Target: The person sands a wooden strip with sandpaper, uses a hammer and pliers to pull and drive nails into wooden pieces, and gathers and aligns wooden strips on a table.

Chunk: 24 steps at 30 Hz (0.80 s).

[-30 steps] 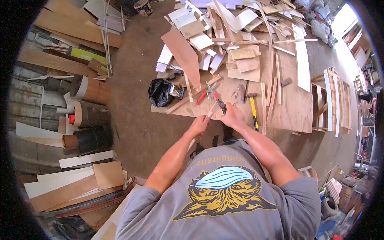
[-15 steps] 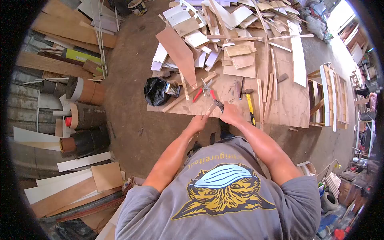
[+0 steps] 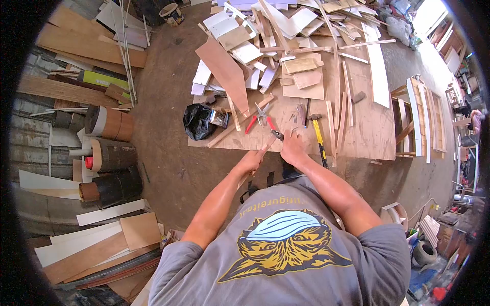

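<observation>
My left hand (image 3: pixel 250 162) is closed around a thin wooden strip (image 3: pixel 268 143), which slants up toward the right hand. Dark-headed pliers (image 3: pixel 277 134) sit in my closed right hand (image 3: pixel 293 148), their jaws at the strip's upper end. Whether the jaws grip a nail there is too small to tell. Just beyond, on a plywood sheet (image 3: pixel 367 137), lie red-handled snips (image 3: pixel 261 118). A hammer with a yellow and black handle (image 3: pixel 319 135) rests to the right of my right hand.
A black plastic bag (image 3: pixel 198 120) lies at the sheet's left. Behind it is a heap of board offcuts (image 3: pixel 240 41). Rolls of sheet material (image 3: pixel 115 124) and leaning boards line the left wall. A slatted wooden frame (image 3: pixel 419 118) stands on the right.
My right hand has turned and dropped slightly, and the pliers' jaws now point more to the left. My left hand keeps its hold on the strip. The view has shifted a little.
</observation>
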Available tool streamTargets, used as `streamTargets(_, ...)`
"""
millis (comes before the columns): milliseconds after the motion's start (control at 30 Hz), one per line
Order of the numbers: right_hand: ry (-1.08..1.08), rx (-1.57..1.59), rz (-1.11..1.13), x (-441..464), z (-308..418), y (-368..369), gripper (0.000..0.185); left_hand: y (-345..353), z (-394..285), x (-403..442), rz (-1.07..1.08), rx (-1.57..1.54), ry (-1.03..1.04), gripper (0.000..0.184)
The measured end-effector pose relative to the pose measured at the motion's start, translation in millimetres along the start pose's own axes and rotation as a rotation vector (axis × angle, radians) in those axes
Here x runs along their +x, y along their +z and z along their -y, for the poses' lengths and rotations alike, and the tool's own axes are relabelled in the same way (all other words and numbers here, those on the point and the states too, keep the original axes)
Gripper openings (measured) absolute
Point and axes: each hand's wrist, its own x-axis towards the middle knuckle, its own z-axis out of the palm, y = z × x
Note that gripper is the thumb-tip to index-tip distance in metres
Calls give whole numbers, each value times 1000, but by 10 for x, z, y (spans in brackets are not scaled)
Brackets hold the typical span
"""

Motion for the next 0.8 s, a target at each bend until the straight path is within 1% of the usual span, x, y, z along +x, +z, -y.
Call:
streamTargets(33,-14,-14,-11,-15,5,9,45,0,-7,0,-5,17,-7,62)
streamTargets(133,-87,-66,-50,-2,-34,88,43,24,112,147,-88,159,124,60)
streamTargets(167,-119,-85,-64,5,-51,130,42,29,160,182,-71,153,111,60)
streamTargets(267,-133,-29,-186,-56,-6,63,30,15,-60,-7,-36,132,86,59)
streamTargets(467,-194,-1,-224,46,-129,226,28,112,-3,62,-17,-5,89,62)
streamTargets(533,-182,-4,-135,13,-67,185,28,143,-119,12,7,-57,132,65)
streamTargets(633,-173,-2,-56,-18,-28,100,30,181,-52,147,-1,-23,28,59)
streamTargets(733,-167,-13,27,-23,-30,72,32,246,53,278,-54,107,67,51)
streamTargets(800,-159,-28,86,-27,-35,104,32,297,80,260,-68,141,4,54)
